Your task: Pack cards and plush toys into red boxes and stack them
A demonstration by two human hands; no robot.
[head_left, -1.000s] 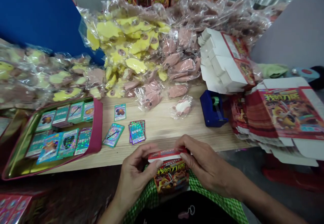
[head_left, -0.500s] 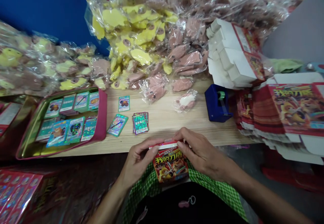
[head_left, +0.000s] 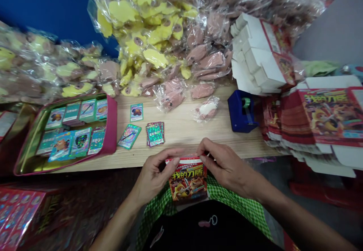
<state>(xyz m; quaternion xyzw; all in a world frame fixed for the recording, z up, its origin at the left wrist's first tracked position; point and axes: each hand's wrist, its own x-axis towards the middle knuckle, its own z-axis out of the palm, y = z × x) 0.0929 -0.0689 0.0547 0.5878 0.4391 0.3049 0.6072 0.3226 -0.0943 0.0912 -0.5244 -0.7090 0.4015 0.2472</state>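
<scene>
A small red printed cardboard box (head_left: 188,185) is upright in front of my body, below the table's front edge. My left hand (head_left: 157,171) grips its upper left corner, the thumb on the front face and the fingers behind. At the upper right corner, my right hand (head_left: 222,164) pinches the top edge between thumb and fingers. The box's top edge lies level between both hands; its bottom is close to my dark apron (head_left: 210,228). On the table just beyond my left hand lie a small stack of cards (head_left: 155,134), a fork card (head_left: 129,136) and another single card (head_left: 136,112).
A pink-rimmed tin (head_left: 112,124) holding card piles stands left. Bagged yellow toys (head_left: 154,58) and bagged pink toys (head_left: 211,64) are heaped at the back. A blue tape dispenser (head_left: 239,115) and flattened red boxes (head_left: 329,115) sit right, below white open cartons (head_left: 255,58).
The box's top flap has gone down flush with the front edge, and more of the front face shows. Both hands stay at the top corners. The view has shifted slightly.
</scene>
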